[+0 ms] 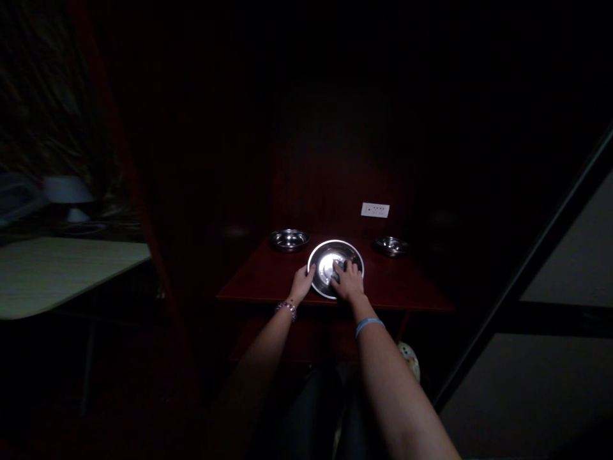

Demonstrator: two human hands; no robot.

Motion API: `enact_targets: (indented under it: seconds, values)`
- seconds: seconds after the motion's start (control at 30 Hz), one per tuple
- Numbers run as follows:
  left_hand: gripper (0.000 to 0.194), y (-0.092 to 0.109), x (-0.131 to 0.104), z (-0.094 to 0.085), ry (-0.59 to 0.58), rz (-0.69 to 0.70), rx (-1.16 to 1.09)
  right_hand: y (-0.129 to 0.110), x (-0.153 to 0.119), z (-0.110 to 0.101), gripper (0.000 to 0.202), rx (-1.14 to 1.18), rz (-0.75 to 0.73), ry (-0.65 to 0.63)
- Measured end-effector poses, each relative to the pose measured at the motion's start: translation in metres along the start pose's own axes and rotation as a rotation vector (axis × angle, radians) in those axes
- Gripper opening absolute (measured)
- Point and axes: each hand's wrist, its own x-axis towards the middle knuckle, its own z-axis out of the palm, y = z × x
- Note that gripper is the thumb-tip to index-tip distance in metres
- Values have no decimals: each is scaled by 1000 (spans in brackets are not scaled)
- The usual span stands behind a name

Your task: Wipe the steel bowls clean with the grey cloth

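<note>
A shiny metal bowl [325, 259] is tilted up at the front edge of the dark red table, its inside facing me. My left hand [301, 285] grips its left rim, thumb on the inner side. Inside the bowl, my right hand [349, 280] has its fingers bent against the inner surface around something small and dark, too dim to make out. Two more metal bowls stand farther back: one [289, 239] at the left and a smaller-looking one [391, 246] at the right.
The red table [268, 281] ends just in front of me, with a lower shelf beneath. A white socket panel [375, 210] is on the back wall. To the left, beyond a dark partition, are a pale table [62, 268] and a white lamp [69, 190].
</note>
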Motion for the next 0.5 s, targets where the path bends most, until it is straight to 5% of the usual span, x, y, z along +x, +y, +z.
enact_targets:
  seconds: [0.17, 0.5]
  values:
    - [42, 3, -1, -1, -6, -12, -3, 1, -1, -3, 63, 1, -84, -39]
    - [39, 0, 0, -1, -7, 8, 35, 3, -3, -6, 59, 38, -15, 8]
